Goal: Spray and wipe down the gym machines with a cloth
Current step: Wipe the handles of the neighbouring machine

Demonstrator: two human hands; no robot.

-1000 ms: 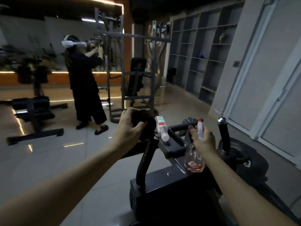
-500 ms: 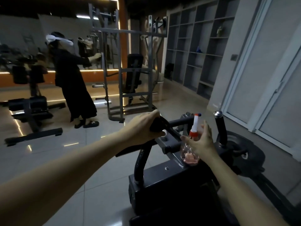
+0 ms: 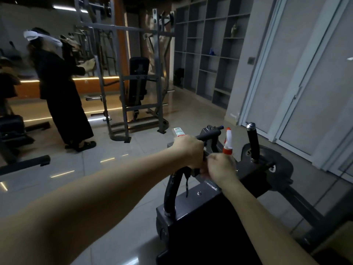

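The spray bottle (image 3: 227,144) stands on the machine (image 3: 193,213) between the left hand (image 3: 188,153) and the upright handle (image 3: 253,143), shelving (image 3: 208,52) behind

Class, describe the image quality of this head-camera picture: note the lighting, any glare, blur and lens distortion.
Head view: dim room, lit mainly by an orange LED strip with streaks of glare on the glossy floor tiles; the other person is motion-blurred; wide-angle distortion bows the white door frame and enlarges the left forearm.

Right hand (image 3: 221,167) with spray bottle (image 3: 227,142) reached left hand (image 3: 189,153).
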